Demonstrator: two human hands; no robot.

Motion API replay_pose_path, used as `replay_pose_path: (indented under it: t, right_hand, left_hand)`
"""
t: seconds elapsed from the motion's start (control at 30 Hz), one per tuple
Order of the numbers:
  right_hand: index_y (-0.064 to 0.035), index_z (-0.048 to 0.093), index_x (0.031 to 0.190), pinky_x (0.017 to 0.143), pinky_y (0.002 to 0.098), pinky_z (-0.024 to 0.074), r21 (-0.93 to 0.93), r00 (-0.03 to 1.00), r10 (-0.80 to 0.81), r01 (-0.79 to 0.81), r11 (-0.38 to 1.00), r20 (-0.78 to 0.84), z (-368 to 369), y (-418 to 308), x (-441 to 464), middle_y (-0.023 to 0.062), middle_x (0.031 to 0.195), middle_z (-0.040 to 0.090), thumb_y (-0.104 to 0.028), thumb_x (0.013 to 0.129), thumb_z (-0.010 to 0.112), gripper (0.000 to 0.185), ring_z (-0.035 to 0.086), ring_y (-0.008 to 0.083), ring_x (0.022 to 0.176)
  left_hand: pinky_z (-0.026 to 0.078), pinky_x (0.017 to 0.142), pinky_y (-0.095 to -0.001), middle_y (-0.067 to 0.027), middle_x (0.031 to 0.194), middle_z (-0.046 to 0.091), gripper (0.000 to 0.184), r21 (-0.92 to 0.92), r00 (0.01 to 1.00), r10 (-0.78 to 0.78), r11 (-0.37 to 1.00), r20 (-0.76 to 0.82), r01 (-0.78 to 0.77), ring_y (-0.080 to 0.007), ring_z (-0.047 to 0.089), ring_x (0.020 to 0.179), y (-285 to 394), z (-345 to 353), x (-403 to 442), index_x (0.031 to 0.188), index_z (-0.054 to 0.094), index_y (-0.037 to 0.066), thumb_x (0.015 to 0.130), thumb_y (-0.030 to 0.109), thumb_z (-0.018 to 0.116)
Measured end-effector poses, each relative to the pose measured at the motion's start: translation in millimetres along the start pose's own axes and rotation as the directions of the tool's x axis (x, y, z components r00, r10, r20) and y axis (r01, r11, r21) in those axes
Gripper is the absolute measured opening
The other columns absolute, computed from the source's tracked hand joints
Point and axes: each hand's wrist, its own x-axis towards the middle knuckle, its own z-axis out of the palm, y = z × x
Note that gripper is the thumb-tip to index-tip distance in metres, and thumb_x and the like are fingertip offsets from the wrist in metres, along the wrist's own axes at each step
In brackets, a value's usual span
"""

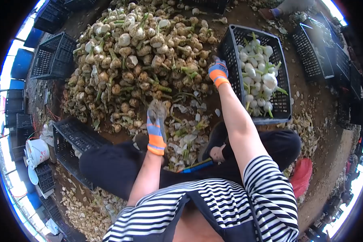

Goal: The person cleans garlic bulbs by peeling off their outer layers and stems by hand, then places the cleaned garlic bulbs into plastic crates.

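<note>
A large heap of untrimmed garlic bulbs [141, 52], brown with soil, lies on the ground before me. My left hand [155, 121], in a grey and orange glove, is at the heap's near edge with its fingers drawn together; whatever they hold is hidden. Beside the left wall of a black plastic crate [285, 68] is my right hand [218, 72], also gloved, reaching toward the heap's right edge. Its fingers are foreshortened and blurred. Cleaned white garlic bulbs [259, 72] with green stems lie in that crate.
Peeled skins and stem scraps [185, 141] litter the ground between my legs. Another black crate [78, 141] stands by my left knee. Further crates [54, 56] stand left and right. A white bucket [37, 152] is at far left, a red bag [301, 177] at right.
</note>
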Motion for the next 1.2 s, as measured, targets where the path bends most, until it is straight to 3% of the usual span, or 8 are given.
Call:
replay_pose_path:
  t: [0.17,0.3,0.4,0.5,0.67,0.77,0.9,1.2]
  right_hand:
    - [-0.0251,0.048,0.123,0.093,0.0403,0.0402,-0.209,0.918,0.036,0.051,0.976,0.395,21.1,19.4,37.1,0.0202,0.124,0.045,-0.021,0.078,0.053,0.045,0.045,0.0372,0.114]
    - [-0.0196,0.057,0.112,0.085,0.0359,0.045,0.051,0.996,0.011,-0.016,0.999,0.087,-23.6,-9.1,-18.6,0.0172,0.109,0.053,-0.006,0.07,0.057,0.045,0.057,0.0304,0.096]
    - [-0.0089,0.063,0.1,0.083,0.029,0.0458,0.733,0.922,-0.384,0.295,0.613,-0.05,-44.4,-46.7,-86.7,0.0122,0.108,0.05,0.015,0.062,0.05,0.047,0.056,0.0261,0.095]
    - [-0.005,0.063,0.097,0.086,0.029,0.0433,0.58,0.7,-0.683,0.652,0.488,-0.212,-97.7,-105.1,-181.0,0.0143,0.113,0.052,0.016,0.061,0.051,0.044,0.053,0.0261,0.103]
    - [-0.0005,0.057,0.105,0.086,0.0296,0.043,0.921,0.723,-0.578,-0.359,0.151,0.377,-127.3,-111.2,-240.0,0.0102,0.108,0.058,-0.001,0.077,0.052,0.029,0.056,0.0183,0.097]
    - [-0.0007,0.054,0.107,0.066,0.0237,0.0469,0.845,0.717,-0.474,-0.521,0.122,0.511,-142.4,-125.9,-241.4,0.0042,0.092,0.06,-0.013,0.079,0.064,0.032,0.056,0.0107,0.075]
    - [0.0008,0.06,0.097,0.063,0.0262,0.0498,0.873,0.711,-0.519,-0.457,0.172,0.475,-120.4,-141.9,-259.1,0.0067,0.088,0.064,-0.008,0.077,0.067,0.023,0.061,0.0135,0.076]
    - [0.0003,0.061,0.091,0.061,0.0261,0.0494,0.896,0.696,-0.588,-0.428,0.122,0.412,-128.8,-135.5,-273.7,0.0064,0.082,0.064,-0.005,0.077,0.065,0.016,0.061,0.0133,0.069]
  left_hand:
    - [0.044,0.09,-0.0315,-0.0079,0.124,0.048,0.042,0.025,0.994,-0.108,0.994,-0.036,0.109,-0.0212,0.053,0.106,-20.0,-8.8,0.4,0.128,0.04,0.003,0.088,0.009,0.051]
    - [0.049,0.078,-0.0291,-0.0057,0.117,0.053,0.043,0.099,0.997,-0.009,0.995,-0.07,0.016,-0.0138,0.057,0.097,-7.4,7.6,2.7,0.126,0.042,0.007,0.086,0.011,0.057]
    - [0.047,0.054,-0.0216,-0.0056,0.107,0.057,0.043,-0.087,0.908,-0.419,0.904,0.02,0.419,-0.012,0.059,0.078,32.0,23.4,0.1,0.126,0.043,0.008,0.088,0.022,0.055]
    - [0.05,0.066,-0.0269,-0.0058,0.111,0.053,0.043,-0.479,0.857,-0.455,0.712,0.241,0.513,-0.0166,0.058,0.086,63.0,35.7,-0.9,0.12,0.045,0.009,0.087,0.034,0.056]
    - [0.05,0.077,-0.0298,-0.0052,0.102,0.055,0.051,-0.403,0.992,0.009,0.914,0.129,0.044,-0.0163,0.056,0.091,69.1,4.7,-16.5,0.119,0.042,0.01,0.076,0.01,0.069]
    - [0.046,0.086,-0.0297,-0.0071,0.11,0.051,0.061,-0.185,0.924,0.337,0.934,0.183,-0.304,-0.0184,0.053,0.098,63.3,0.2,-19.5,0.121,0.039,0.006,0.07,0.002,0.072]
    - [0.044,0.091,-0.031,-0.0079,0.12,0.045,0.071,0.218,0.821,0.518,0.796,0.239,-0.565,-0.0193,0.049,0.107,63.2,-2.8,-31.3,0.125,0.035,0.004,0.065,-0.002,0.073]
    - [0.044,0.091,-0.0311,-0.0087,0.12,0.045,0.071,0.054,0.851,0.462,0.871,0.252,-0.489,-0.0189,0.048,0.108,71.7,-18.7,-43.9,0.123,0.037,0.005,0.063,-0.003,0.074]
